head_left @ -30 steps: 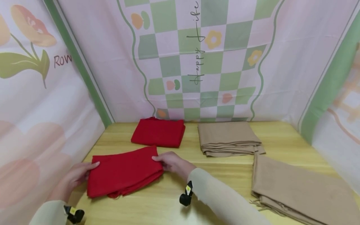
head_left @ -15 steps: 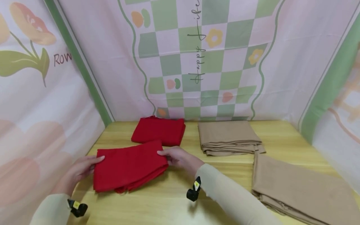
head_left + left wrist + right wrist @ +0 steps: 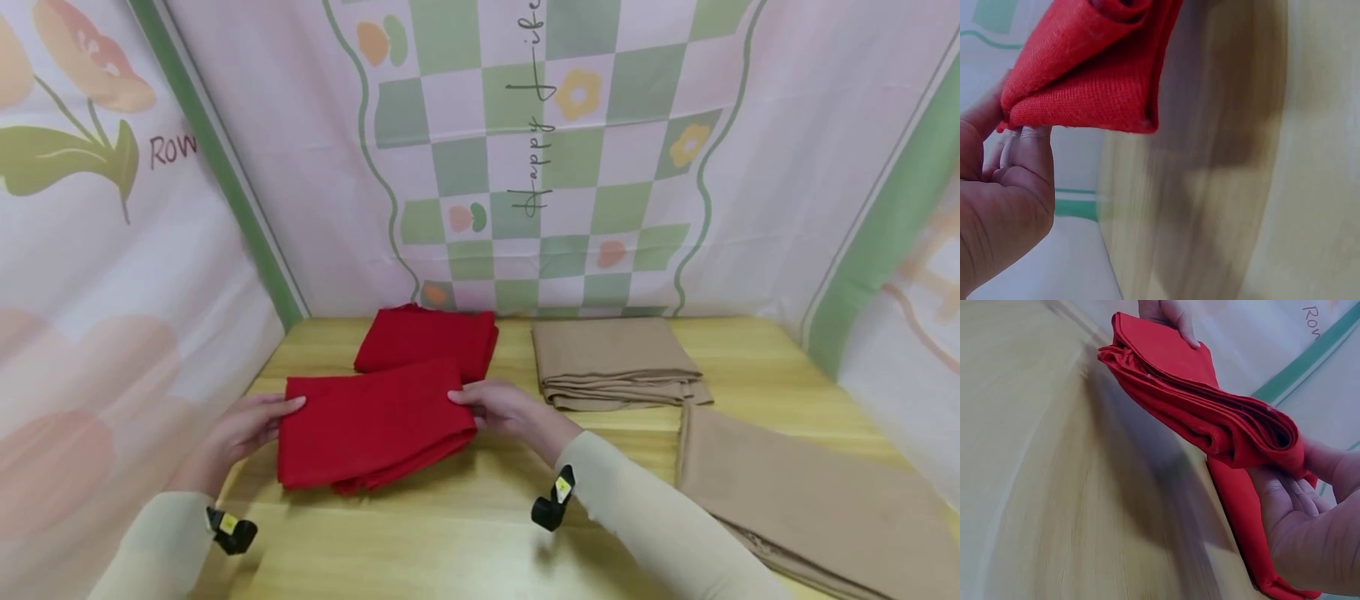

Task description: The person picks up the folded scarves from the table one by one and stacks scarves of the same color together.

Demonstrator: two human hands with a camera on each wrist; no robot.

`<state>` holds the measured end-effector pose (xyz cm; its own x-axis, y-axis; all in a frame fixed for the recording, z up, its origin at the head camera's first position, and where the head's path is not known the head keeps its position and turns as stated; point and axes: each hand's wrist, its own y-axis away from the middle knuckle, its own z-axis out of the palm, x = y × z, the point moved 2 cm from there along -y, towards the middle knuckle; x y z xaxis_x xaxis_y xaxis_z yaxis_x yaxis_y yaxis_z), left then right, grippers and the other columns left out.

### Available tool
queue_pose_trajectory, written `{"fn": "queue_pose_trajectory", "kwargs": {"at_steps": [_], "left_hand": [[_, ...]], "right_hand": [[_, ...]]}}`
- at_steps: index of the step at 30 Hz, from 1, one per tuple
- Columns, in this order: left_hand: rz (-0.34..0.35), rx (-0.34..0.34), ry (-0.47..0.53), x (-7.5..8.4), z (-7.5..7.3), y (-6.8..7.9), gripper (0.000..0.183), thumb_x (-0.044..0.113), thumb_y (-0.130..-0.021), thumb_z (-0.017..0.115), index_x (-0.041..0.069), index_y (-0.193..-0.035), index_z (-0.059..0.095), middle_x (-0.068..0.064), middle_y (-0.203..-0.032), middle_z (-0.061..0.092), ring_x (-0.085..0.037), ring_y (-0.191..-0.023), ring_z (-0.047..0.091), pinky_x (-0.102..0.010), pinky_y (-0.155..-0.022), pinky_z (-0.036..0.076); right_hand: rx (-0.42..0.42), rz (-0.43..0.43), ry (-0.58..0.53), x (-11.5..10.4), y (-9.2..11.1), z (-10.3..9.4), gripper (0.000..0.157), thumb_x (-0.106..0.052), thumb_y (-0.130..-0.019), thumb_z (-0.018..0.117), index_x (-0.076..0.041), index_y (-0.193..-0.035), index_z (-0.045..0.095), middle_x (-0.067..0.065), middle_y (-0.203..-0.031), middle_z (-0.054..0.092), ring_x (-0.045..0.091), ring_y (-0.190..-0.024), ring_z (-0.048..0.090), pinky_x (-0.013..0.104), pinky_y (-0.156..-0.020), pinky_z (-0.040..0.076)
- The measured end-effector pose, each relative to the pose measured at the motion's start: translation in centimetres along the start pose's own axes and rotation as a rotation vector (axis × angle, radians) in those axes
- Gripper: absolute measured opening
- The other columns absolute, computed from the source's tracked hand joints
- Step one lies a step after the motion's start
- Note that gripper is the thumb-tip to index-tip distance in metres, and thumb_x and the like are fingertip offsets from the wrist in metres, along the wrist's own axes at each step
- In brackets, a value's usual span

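Note:
Between my two hands a folded red cloth (image 3: 375,425) is held up off the table, its layers and loose edges hanging at the near side. The left hand (image 3: 251,427) pinches its left end, thumb on top and fingers beneath. At the opposite end, the right hand (image 3: 513,410) grips it the same way; the right wrist view shows the thumb and fingers around the stacked folds (image 3: 1241,431). Just behind lies a second folded red cloth (image 3: 427,337), its near edge partly hidden by the held one.
A folded beige cloth (image 3: 611,354) lies at the back right of the wooden table (image 3: 420,550). Another, larger beige cloth (image 3: 810,500) lies at the front right. Patterned fabric walls (image 3: 300,167) rise at the back and on both sides.
Both hands have carried the red cloth away from me and to the right, up to the second red cloth. The beige cloths have stayed in place.

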<state>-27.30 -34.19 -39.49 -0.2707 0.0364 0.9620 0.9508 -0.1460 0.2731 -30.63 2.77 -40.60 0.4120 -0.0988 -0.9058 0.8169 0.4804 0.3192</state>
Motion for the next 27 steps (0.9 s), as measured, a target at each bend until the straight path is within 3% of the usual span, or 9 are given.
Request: {"fn": "queue_pose_trajectory", "kwargs": {"at_steps": [17,27], "left_hand": [[0.016,-0.044,0.013,0.6,2.7,-1.0,0.011,0.012,-0.097,0.061,0.011,-0.094,0.071,-0.001,-0.087,0.071,-0.012,-0.079,0.069,-0.027,-0.074,0.056],[0.010,-0.043,-0.016,0.3,4.0,-2.2,0.009,0.011,-0.096,0.062,0.008,-0.097,0.070,-0.002,-0.088,0.071,-0.013,-0.080,0.069,-0.029,-0.075,0.056]], "right_hand": [[0.003,-0.081,0.079,0.4,3.0,-1.9,0.016,-0.003,-0.095,0.058,0.005,-0.109,0.062,0.004,-0.088,0.069,0.015,-0.082,0.067,0.029,-0.074,0.056],[0.007,-0.092,0.090,0.9,4.8,-3.1,0.031,-0.004,-0.096,0.057,0.016,-0.120,0.056,0.008,-0.093,0.070,0.017,-0.085,0.068,0.032,-0.077,0.056]]}}
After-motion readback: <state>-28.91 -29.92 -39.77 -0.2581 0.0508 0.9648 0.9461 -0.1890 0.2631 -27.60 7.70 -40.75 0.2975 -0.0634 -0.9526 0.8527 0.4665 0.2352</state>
